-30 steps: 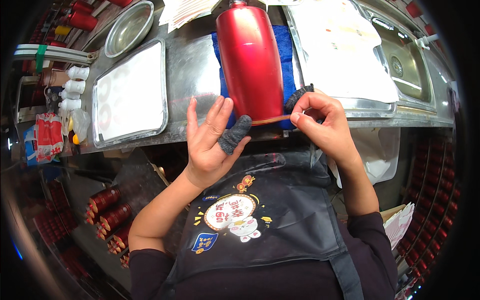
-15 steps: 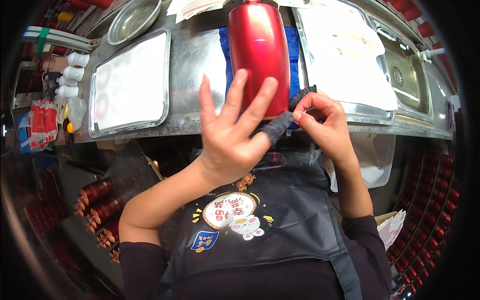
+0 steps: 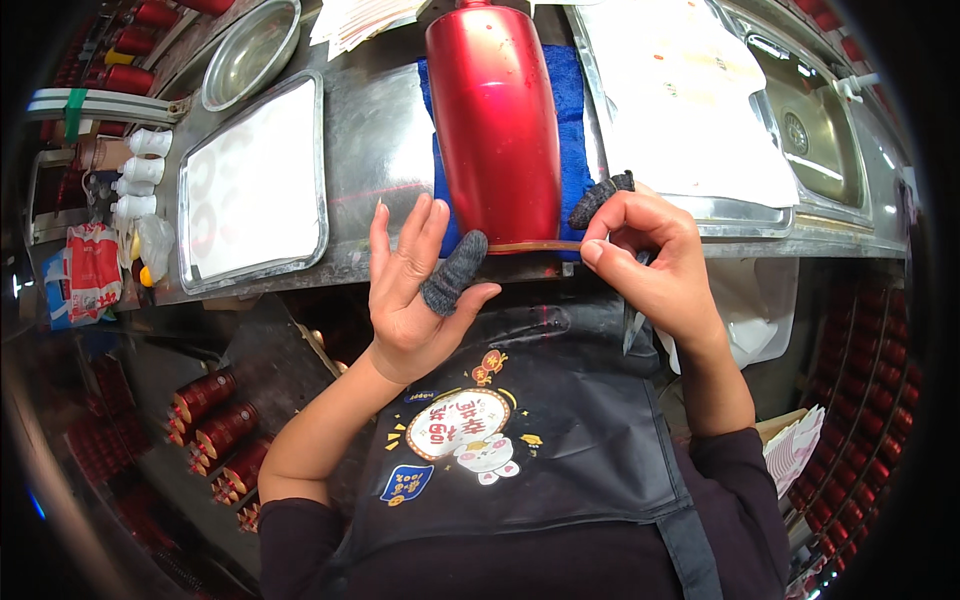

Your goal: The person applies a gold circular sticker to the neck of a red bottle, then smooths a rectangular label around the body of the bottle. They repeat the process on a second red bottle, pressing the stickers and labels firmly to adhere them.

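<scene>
A large glossy red bottle [image 3: 497, 125] lies on a blue cloth [image 3: 570, 110], its base toward me and its neck cut off by the upper edge. Along the base runs a thin brown strip [image 3: 540, 246], which stretches right to my fingertips. My right hand [image 3: 648, 250] pinches the strip's end between thumb and finger; a dark grey knitted finger cover sits on one finger. Below that hand a pointed metallic piece [image 3: 634, 330] shows, its upper part hidden. My left hand [image 3: 415, 275], fingers stretched out, is beside the base's left side, with a grey finger cover [image 3: 458, 272] at the strip's left end.
On the metal counter, a white-lined tray [image 3: 255, 185] and a steel bowl [image 3: 250, 55] stand left; paper sheets on a tray [image 3: 690, 110] lie right, before a sink [image 3: 815, 150]. Red bottles [image 3: 205, 395] are stacked below left. A white bin [image 3: 765, 310] hangs below the counter.
My left hand has moved left and down, off the front of the bottle. The brown strip now shows between the base and my right fingers. The whole view has shifted slightly.
</scene>
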`<state>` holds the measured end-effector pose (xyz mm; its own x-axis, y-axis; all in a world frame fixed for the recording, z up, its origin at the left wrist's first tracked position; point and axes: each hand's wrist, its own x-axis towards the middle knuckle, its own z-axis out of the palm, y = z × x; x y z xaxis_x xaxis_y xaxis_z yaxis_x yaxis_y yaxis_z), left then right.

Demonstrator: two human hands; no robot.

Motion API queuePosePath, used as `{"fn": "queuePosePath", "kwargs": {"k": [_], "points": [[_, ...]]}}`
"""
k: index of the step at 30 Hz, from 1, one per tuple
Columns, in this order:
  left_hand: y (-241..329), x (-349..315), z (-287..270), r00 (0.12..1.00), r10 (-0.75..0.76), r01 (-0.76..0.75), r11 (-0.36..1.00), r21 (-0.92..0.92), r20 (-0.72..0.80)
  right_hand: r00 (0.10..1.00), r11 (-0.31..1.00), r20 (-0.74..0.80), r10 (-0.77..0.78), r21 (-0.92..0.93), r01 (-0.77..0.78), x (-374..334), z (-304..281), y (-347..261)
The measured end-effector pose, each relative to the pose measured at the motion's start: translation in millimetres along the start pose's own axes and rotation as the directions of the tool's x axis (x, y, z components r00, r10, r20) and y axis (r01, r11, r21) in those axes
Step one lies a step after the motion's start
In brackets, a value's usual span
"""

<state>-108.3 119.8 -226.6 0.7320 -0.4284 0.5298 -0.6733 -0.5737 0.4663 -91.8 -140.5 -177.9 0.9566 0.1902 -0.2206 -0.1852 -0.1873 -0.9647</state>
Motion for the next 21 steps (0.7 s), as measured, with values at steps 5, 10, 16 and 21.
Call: {"fn": "queuePosePath", "kwargs": {"k": [5,10,16,21], "points": [[-1.5,-1.0,-1.2,0.999,-0.025,0.023,0.998,0.054,0.02,0.999,0.999,-0.015,-0.029,0.029,0.029,1.5,0.0,4.4],[3.1,13.0,-7.2,0.997,0.036,-0.044,0.992,0.118,0.067,1.0,0.999,-0.003,0.002,0.043,-0.002,6.9,2.2,11.3],[13.5,38.7,2.5,0.993,0.117,-0.118,0.961,0.25,0.02,0.999,0.998,0.008,0.035,0.061,-0.036,11.0,7.5,15.6],[14.4,47.0,13.4,0.997,0.072,-0.062,0.969,0.238,-0.035,0.998,0.994,-0.018,-0.055,-0.096,0.053,9.9,11.3,16.1]]}}
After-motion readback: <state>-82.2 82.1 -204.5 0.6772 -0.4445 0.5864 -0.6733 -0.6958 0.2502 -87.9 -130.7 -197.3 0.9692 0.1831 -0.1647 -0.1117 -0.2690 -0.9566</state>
